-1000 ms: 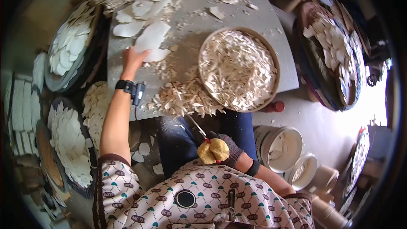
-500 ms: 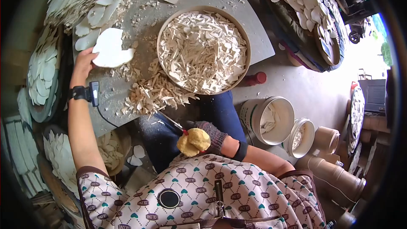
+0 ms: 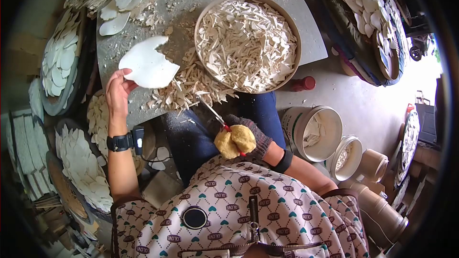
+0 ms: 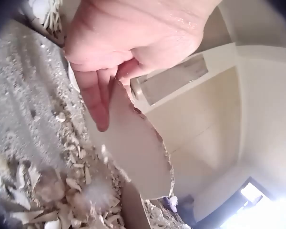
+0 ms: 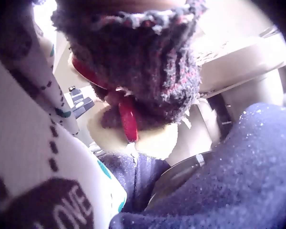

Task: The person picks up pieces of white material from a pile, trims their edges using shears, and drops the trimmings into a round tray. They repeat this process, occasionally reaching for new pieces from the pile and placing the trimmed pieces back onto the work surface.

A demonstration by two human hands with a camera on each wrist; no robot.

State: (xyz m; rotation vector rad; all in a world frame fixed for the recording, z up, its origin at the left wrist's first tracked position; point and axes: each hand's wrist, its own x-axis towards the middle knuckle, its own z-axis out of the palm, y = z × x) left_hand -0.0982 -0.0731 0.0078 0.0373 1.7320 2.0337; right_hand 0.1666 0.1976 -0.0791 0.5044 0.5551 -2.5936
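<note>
Between thumb and fingers, my bare left hand [image 3: 117, 91] pinches a flat white slice [image 3: 148, 64] by its near left edge. The slice has one jagged, notched side and is raised over the left part of the table; in the left wrist view its rough edge [image 4: 155, 133] shows up close. My right hand [image 3: 258, 139], in a dark knitted glove, grips scissors [image 3: 213, 112] low over my lap. Yellow padding [image 3: 234, 141] wraps their red handles, and the narrow blades point up and left toward the table edge, apart from the slice. The padding and glove hide most of the right fingers.
A round tray [image 3: 299, 50] full of white strips sits on the grey table [image 3: 308, 28], beside a heap of scraps [image 3: 184, 94]. More slices [image 3: 114, 24] lie at the far left. White buckets [image 3: 338, 129] and a red-capped object [image 3: 308, 83] stand to the right.
The left hand picked up the white slice from the table and brought it nearer, toward the scrap heap. The right hand still holds the scissors over the lap. The head view has shifted.
</note>
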